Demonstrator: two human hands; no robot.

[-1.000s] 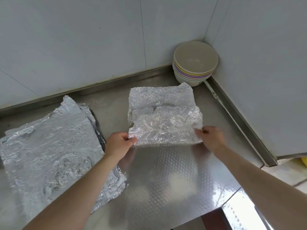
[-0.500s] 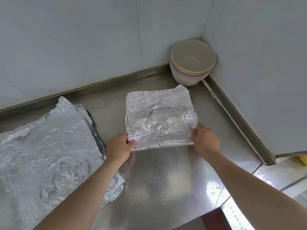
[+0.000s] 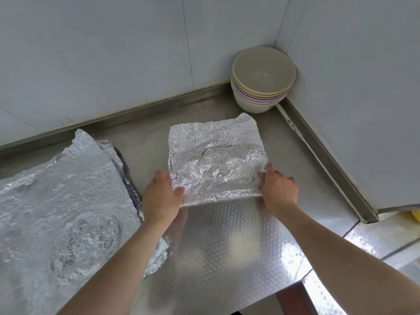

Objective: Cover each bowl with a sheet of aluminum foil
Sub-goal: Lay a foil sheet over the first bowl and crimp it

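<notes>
Bowl stack (image 3: pixel 261 96) behind foil sheet (image 3: pixel 216 160)

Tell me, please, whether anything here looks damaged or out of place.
The crinkled silver foil sheet pinched by the left hand and right hand is heavily creased, its far edge ragged. Nothing looks spilled.

Steel counter (image 3: pixel 145 142): rear part dull and smooth; near part an embossed zone (image 3: pixel 227 246) with small dimple pattern, glossy. Raised metal rim (image 3: pixel 136 109) along rear edge, meeting second rim (image 3: pixel 329 164) along right edge at corner. Rear wall (image 3: pixel 91 53): pale panels, vertical seam (image 3: pixel 188 42). Right wall (image 3: pixel 363 87): same pale panel. Lower right: adjoining embossed surface (image 3: pixel 381 237); yellow object (image 3: pixel 416 215), mostly cut off by frame edge; reddish-brown part (image 3: pixel 293 298) below counter edge.
</notes>
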